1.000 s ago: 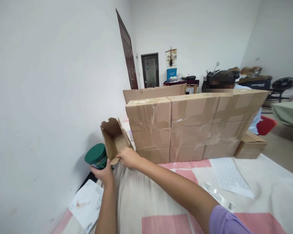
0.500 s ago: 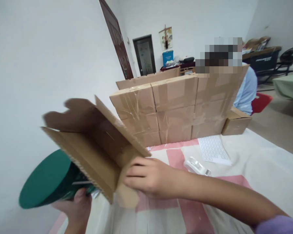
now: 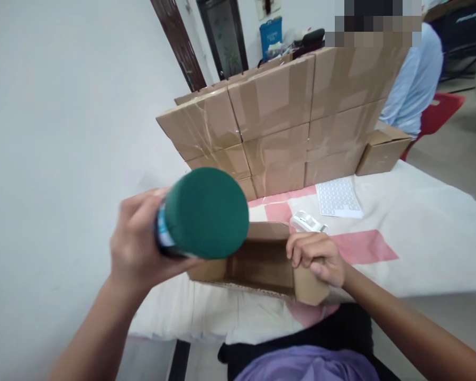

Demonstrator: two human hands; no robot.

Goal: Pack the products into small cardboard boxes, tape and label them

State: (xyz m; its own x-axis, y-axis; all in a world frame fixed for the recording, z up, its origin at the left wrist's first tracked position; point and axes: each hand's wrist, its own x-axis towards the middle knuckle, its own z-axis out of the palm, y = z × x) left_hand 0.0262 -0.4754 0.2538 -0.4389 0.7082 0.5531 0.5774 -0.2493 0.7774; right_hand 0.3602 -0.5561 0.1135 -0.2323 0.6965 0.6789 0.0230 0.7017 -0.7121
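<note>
My left hand (image 3: 137,241) is wrapped round a dark canister with a round green lid (image 3: 208,214), held in the air with the lid toward me. Below and to its right, an open cardboard box (image 3: 262,264) sits on the cloth-covered table, and the canister hides part of its left side. The inside that shows is bare cardboard. At the box's right end, my right hand (image 3: 317,254) grips the edge by a raised flap, fingers over the rim and thumb outside.
A wall of taped cardboard boxes (image 3: 277,127) stands behind, with a single small box (image 3: 383,153) at its right end. A white handheld tool (image 3: 307,221) and a sheet of white labels (image 3: 339,198) lie on the table. Beyond sits a person in light blue (image 3: 414,79) on a red chair (image 3: 444,114).
The box, tilted in the air before, now rests lower on the table with its opening up. My left hand has brought the canister right and up, from beside the box to above it.
</note>
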